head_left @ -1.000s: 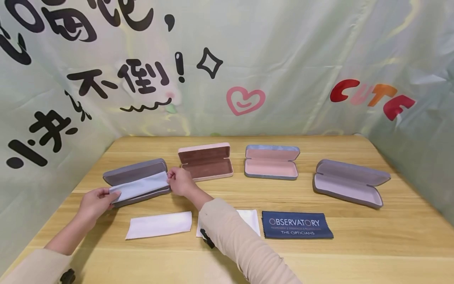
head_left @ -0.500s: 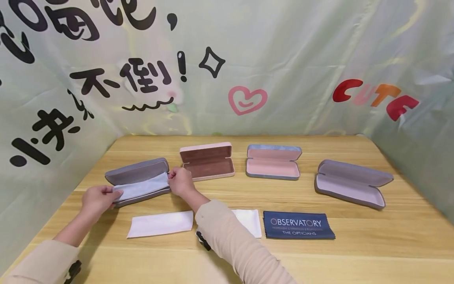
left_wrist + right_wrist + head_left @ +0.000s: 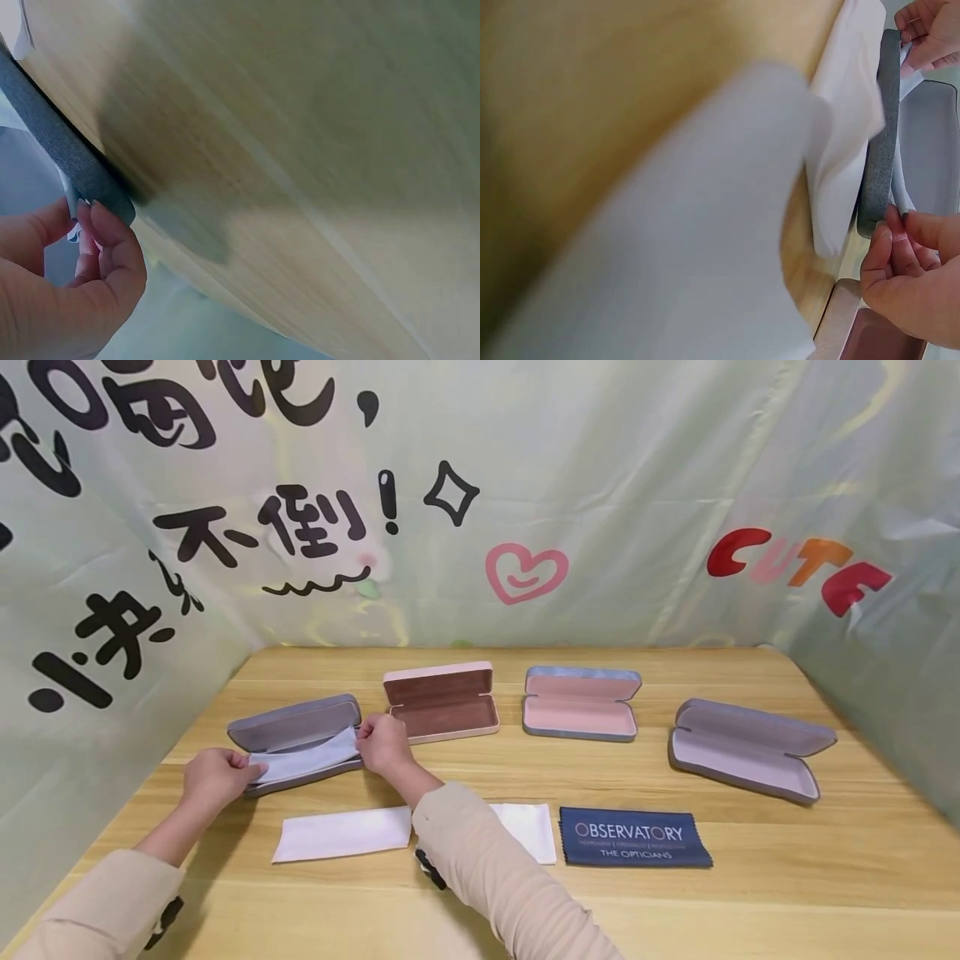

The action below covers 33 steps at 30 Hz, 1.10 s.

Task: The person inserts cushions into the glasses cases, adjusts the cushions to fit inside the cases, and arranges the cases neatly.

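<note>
Pinches one end of a thin, pale blue, folded cloth strip [image 3: 303,763] between thumb and fingers of the left grip [image 3: 213,776], and pinches the other end in the right grip [image 3: 386,743]. Holds the strip lengthwise over the lower half of an open, grey, fabric-covered hard case [image 3: 296,725], seemingly to match the long shape of that half. Sags slightly mid-length; cannot tell from here whether touching the lining.

Shows three more open hard cases along the back of the pale wooden worktop [image 3: 780,877]: a pink case with brown lining [image 3: 447,713] near the right grip, a blue case with pink lining [image 3: 580,715], and a grey case with lilac lining [image 3: 742,753], all presumably turned for easy reach inside.

Shows in front a flat white cloth [image 3: 342,834], a second white cloth [image 3: 531,832] partly behind the beige right sleeve [image 3: 491,860], and a navy, letter-printed cloth [image 3: 634,837], apparently spread in a row for separate pick-up.
</note>
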### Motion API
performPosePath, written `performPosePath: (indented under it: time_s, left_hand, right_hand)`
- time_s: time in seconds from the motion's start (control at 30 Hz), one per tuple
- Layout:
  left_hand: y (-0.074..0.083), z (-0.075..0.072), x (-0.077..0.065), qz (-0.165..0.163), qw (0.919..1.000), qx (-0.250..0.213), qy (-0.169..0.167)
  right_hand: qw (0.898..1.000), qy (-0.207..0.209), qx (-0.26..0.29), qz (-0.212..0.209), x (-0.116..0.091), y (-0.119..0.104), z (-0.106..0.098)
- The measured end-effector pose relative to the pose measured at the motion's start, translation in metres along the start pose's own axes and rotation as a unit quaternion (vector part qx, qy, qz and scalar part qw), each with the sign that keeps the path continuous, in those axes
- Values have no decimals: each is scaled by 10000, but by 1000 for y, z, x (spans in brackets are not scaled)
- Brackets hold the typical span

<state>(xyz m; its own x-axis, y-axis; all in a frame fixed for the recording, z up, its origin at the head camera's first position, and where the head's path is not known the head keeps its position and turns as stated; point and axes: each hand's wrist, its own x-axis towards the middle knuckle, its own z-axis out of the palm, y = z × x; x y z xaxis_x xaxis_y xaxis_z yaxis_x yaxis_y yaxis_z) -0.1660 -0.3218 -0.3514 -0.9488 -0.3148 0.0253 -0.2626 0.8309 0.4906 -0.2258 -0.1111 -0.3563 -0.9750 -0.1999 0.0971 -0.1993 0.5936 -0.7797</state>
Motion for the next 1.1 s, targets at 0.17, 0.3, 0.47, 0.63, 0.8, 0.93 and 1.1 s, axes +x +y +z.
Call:
performPosePath:
  time_s: [0.17,0.3,0.47,0.63,0.8,0.93,1.1]
  left_hand:
    - [-1,1,0,-25,10000,15,25]
    - [0,2,0,-5,10000,36,64]
    - [0,2,0,-47,10000,34,45]
    - [-3,1,0,-136,9999,28,30]
    - [-7,-1,1,-184,9998,64,-40]
    - [-12,-2,1,-142,9999,7,-60]
    - [-20,-3,3,75,9988,-345,-346]
  right_hand:
    - [10000,29,-58,-12,1,0,2]
    - [10000,49,-42,33,2,1,2]
    - [9999,120,-29,103,1,1,3]
    - [9998,11,-90,181,0,-2,2]
    - [9994,-299,-119,115,-1,-3,-2]
    - [9984,-546,-150,-54,2,2,-10]
    - [9974,-676,142,-225,6,10,-21]
